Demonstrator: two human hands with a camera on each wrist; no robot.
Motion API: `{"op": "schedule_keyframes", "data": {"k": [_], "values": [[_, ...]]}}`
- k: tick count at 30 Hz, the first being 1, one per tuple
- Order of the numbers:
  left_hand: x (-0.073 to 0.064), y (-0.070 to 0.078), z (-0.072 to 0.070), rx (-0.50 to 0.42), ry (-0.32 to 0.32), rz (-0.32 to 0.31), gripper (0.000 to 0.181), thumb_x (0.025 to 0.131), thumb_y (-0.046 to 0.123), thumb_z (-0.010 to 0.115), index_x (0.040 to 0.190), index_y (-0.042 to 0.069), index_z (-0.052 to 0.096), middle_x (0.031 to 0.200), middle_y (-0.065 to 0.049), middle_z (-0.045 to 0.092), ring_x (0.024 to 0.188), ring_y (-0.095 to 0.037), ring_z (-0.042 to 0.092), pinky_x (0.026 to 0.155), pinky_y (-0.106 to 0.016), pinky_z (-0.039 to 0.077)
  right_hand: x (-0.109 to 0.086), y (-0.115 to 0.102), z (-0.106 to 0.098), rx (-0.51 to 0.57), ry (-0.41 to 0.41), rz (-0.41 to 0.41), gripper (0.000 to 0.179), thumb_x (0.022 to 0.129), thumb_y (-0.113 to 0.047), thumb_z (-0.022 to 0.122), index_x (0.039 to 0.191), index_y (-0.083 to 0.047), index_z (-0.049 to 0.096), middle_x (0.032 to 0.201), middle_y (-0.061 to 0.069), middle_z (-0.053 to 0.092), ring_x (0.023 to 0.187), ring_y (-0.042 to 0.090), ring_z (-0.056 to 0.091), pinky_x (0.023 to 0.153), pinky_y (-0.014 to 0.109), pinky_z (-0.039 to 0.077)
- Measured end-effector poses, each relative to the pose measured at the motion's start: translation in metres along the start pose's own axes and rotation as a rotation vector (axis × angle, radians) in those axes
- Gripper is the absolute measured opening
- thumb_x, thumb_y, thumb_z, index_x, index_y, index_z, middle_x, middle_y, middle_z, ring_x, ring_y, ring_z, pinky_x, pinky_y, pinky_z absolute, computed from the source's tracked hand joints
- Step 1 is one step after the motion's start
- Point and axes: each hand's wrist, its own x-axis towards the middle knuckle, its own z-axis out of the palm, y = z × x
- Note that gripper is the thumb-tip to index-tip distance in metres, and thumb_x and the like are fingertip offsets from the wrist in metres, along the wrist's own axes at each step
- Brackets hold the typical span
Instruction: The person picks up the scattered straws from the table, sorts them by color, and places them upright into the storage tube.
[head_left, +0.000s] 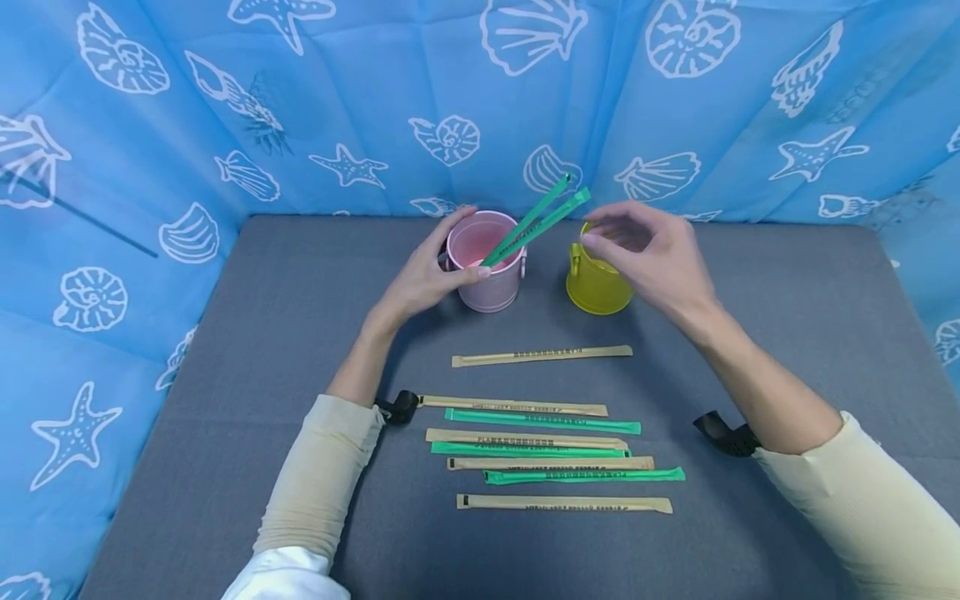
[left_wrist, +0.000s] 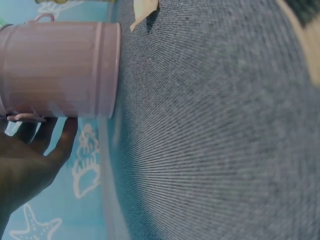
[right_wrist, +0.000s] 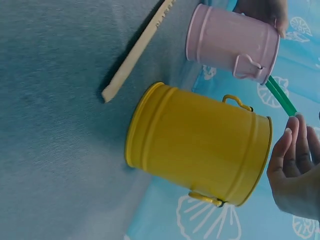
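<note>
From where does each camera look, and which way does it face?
Head: worn on the head, facing forward and down over table, straws and buckets, toward the curtain; left hand, right hand and forearms show.
Left wrist: worn on that wrist, facing the pink bucket along the table, picture sideways; left hand shows.
Right wrist: worn on that wrist, facing the yellow bucket, also sideways; right hand and part of the left show.
Shared: head and right wrist both show the yellow bucket.
</note>
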Motion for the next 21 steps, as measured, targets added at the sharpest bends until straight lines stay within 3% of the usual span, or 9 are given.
{"op": "schedule_keyframes", "data": {"k": [5, 16, 21], "values": [[0.002, 0.001, -0.002, -0.015, -0.006, 0.008, 0.084, 0.087, 0.024, 0.077, 0.156, 0.030, 0.029, 0.159, 0.002, 0.030, 0.141, -0.016, 0.035, 0.113, -0.046, 0.030, -0.014, 0.003, -0.006, 0.020, -0.015, -0.031, 0.027, 0.093, -0.022, 0.072, 0.117, -0.009, 0.070, 0.109, 0.002, 0.071, 0.095, 0.013, 0.067, 0.082, 0.022, 0.050], [0.001, 0.001, -0.002, -0.034, -0.023, 0.036, 0.085, 0.085, 0.042, 0.076, 0.156, 0.027, 0.030, 0.158, 0.002, 0.031, 0.141, -0.011, 0.032, 0.115, -0.046, 0.027, -0.043, 0.020, -0.017, 0.034, -0.072, -0.077, 0.025, 0.094, -0.009, 0.068, 0.119, -0.006, 0.069, 0.108, 0.004, 0.071, 0.096, 0.012, 0.066, 0.080, 0.019, 0.051], [-0.001, 0.002, -0.002, -0.036, -0.021, 0.027, 0.086, 0.085, 0.042, 0.077, 0.156, 0.027, 0.030, 0.158, 0.002, 0.032, 0.141, -0.012, 0.032, 0.115, -0.046, 0.026, -0.054, 0.028, -0.020, 0.026, -0.102, -0.075, 0.025, 0.095, -0.007, 0.067, 0.120, -0.005, 0.068, 0.108, 0.005, 0.071, 0.095, 0.011, 0.067, 0.079, 0.018, 0.050]]}}
